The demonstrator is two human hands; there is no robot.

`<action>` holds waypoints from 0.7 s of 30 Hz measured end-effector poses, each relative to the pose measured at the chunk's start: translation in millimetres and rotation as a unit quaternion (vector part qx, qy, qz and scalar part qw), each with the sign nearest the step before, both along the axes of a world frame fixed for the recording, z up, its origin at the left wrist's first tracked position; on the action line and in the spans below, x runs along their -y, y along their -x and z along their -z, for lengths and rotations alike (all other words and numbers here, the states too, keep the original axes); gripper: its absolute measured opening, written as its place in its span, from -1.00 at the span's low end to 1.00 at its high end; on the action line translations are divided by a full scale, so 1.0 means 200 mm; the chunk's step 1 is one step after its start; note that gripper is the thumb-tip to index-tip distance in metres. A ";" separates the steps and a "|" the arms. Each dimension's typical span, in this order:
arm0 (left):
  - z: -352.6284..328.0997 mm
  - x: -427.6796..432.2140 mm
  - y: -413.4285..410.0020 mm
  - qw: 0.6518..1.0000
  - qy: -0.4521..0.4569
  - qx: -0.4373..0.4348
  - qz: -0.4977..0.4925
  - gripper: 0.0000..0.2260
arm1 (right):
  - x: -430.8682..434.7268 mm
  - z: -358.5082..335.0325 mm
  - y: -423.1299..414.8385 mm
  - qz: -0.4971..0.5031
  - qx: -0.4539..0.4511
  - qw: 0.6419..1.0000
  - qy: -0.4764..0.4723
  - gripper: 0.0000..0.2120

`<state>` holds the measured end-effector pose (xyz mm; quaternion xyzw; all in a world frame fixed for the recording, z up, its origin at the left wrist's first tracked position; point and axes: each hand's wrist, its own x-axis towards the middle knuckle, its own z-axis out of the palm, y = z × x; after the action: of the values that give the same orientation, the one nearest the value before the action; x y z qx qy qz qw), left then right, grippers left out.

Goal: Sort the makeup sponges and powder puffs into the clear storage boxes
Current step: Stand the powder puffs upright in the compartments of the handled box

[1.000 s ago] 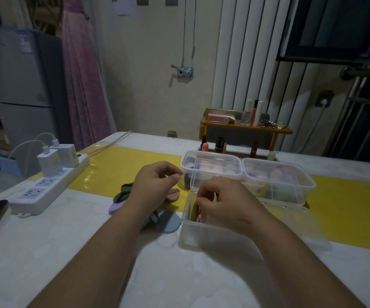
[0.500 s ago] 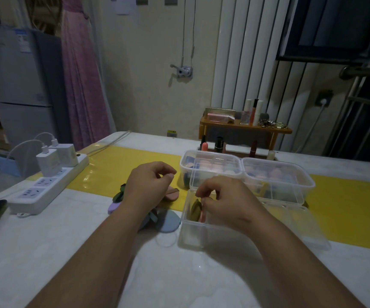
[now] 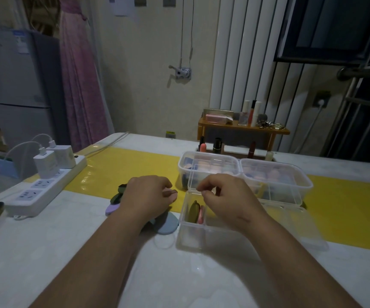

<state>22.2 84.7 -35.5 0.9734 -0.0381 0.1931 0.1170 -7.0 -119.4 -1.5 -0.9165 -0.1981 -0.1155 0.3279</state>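
Near power strip (image 3: 44,192), right grip (image 3: 228,196) closed above box (image 3: 201,236), left grip (image 3: 146,196) unclear, hiding puffs (image 3: 167,223)

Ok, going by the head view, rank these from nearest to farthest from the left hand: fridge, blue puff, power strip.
1. Blue puff: just below the left hand, on the near side.
2. Power strip: off to its left.
3. Fridge: far left, in the background beyond the strip.

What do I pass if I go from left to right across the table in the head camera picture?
power strip → purple puff → left hand → right hand → right lidded clear box
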 end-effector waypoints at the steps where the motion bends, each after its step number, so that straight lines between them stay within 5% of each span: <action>1: 0.01 0.00 0.00 1.000 -0.009 -0.003 0.002 -0.64 | 0.00 0.00 0.00 0.000 -0.002 1.000 -0.001 -0.79; 21: -0.01 0.03 -0.01 0.991 -0.131 -0.025 -0.023 -0.76 | -0.01 0.01 0.01 -0.007 -0.025 1.000 0.001 -0.80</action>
<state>24.7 78.0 -32.6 0.9856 -0.0372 0.1643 -0.0147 -8.2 -118.0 -2.7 -0.9179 -0.1967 -0.0896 0.3327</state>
